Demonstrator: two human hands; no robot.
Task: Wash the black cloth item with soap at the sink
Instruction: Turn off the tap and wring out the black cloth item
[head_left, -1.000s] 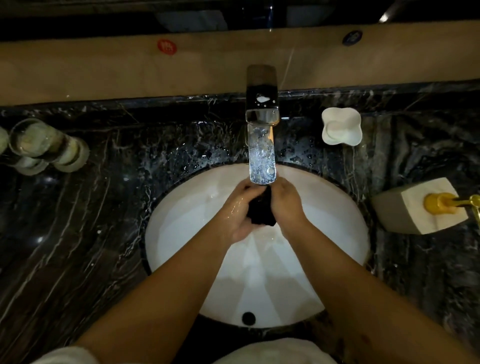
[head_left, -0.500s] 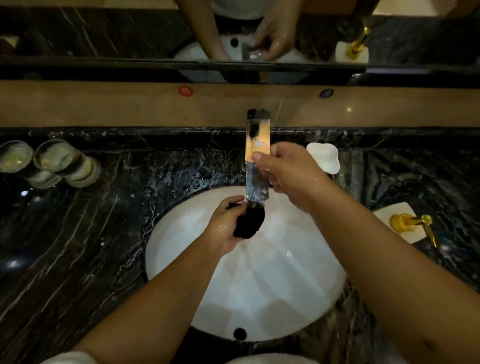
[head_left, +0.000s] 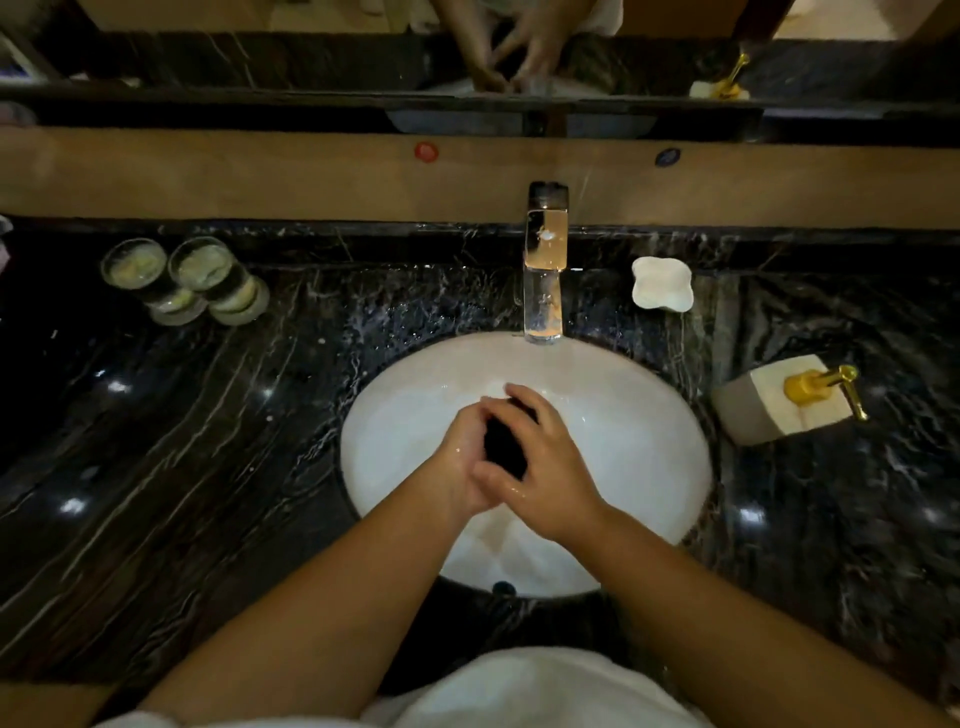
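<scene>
A dark marble table (head_left: 156, 493) with pale veins carries a white oval sink (head_left: 649, 441), and a mirror runs along the wall at twelve o'clock. Over the middle of the basin both hands meet around the black cloth (head_left: 504, 447). The left hand (head_left: 462, 457) cups it from nine o'clock with its fingers curled; the right hand (head_left: 545, 467) lies over it from three o'clock, fingers bent across the top, so each grip holds the cloth. A chrome tap (head_left: 544, 270) stands at twelve o'clock of the sink. At two o'clock sits a white soap dish (head_left: 662, 285), at three o'clock a soap dispenser (head_left: 769, 402) with a gold pump. Two glasses (head_left: 187, 280) rest at ten o'clock.
</scene>
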